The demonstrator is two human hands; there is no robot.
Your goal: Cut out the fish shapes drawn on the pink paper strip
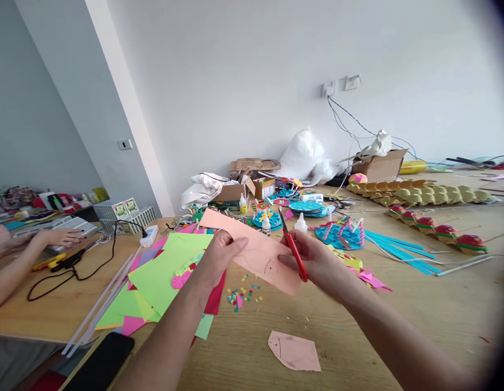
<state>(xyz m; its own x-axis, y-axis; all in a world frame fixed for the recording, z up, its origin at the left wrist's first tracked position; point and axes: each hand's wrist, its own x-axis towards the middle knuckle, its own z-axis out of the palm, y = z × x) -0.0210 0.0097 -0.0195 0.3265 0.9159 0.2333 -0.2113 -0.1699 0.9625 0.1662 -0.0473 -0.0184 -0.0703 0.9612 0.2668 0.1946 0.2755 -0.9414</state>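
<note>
White wall (219, 81) rises behind a wooden desk (235, 358), above which the left hand (219, 258) pinches a strip of pink paper (260, 252) between thumb and fingers, while the right hand (311, 255) is closed around red-handled scissors (295, 251), blades pointing up and away, its fingertips against the strip's right end. Marked with a drawn fish outline (270, 266), the paper looks light, flexible and easily creased, so margins outside the drawing seem the best hold. It is suspended between both hands, with a pink paper cutout (294, 352) lying on the desk below, nearer the person
</note>
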